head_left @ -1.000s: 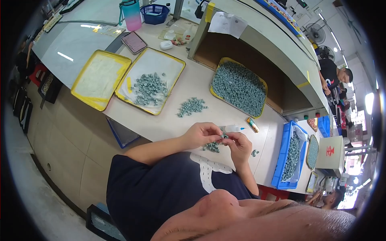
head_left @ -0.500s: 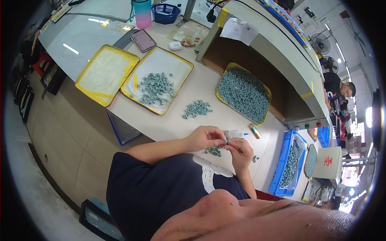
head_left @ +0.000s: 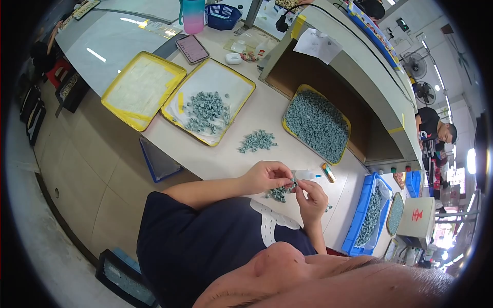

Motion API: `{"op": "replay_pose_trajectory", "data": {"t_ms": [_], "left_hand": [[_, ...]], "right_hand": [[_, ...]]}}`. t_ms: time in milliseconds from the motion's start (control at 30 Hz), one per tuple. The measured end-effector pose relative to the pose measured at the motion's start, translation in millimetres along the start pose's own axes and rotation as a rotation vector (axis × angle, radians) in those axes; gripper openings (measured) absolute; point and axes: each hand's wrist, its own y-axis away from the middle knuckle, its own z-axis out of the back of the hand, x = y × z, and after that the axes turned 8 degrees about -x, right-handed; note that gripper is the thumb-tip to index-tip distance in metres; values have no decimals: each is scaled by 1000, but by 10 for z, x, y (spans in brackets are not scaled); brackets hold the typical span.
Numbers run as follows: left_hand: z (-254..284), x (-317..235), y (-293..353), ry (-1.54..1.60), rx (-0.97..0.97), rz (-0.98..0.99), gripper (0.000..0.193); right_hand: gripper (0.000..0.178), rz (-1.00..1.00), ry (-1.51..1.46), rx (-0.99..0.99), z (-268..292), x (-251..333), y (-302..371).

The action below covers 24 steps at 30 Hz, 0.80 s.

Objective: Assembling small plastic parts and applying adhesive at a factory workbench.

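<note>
My left hand (head_left: 266,177) pinches a small grey-green piece (head_left: 294,183) between thumb and fingertips. My right hand (head_left: 312,199) meets it from the other side, its thumb and fingers closed at the same piece; its exact shape is too small to make out. Just below my fingers lies a small heap of like pieces (head_left: 279,194), partly covered by the hands. Behind the fingertips a clear squeeze bottle (head_left: 304,175) with a blue tip lies on the table. Beyond my left hand is another loose pile of grey-green pieces (head_left: 258,141).
A yellow-edged tray (head_left: 241,105) holds pieces on white lining, beside another yellow tray (head_left: 138,84). A full tray (head_left: 350,128) stands at the shelf. At right sits a blue bin (head_left: 354,231). An orange-and-green tube (head_left: 328,173), phone (head_left: 192,49) and bottle (head_left: 193,18) are also here.
The whole view has shifted slightly, so the table things appear farther right. My fingertips have moved a little around the small piece, with the right hand's fingers more raised.
</note>
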Motion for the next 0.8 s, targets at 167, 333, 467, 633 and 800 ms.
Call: {"op": "replay_pose_trajectory", "data": {"t_ms": [167,333,467,633,800], "left_hand": [[-50,137,-90,-113,-21,-13,14],[-145,505,-391,-195,-108,-95,14],[-238,769,-591,-230,-86,-140,15],[-350,924,-748,-249,-109,-191,19],[-347,1043,-748,-280,-131,-215,19]], "right_hand": [[21,119,127,-8,132,-143,-47],[20,122,187,-34,354,-442,-278],[20,111,174,-162,483,-653,-322],[24,245,182,-161,592,-871,-308],[26,371,190,-107,601,-979,-283]]}}
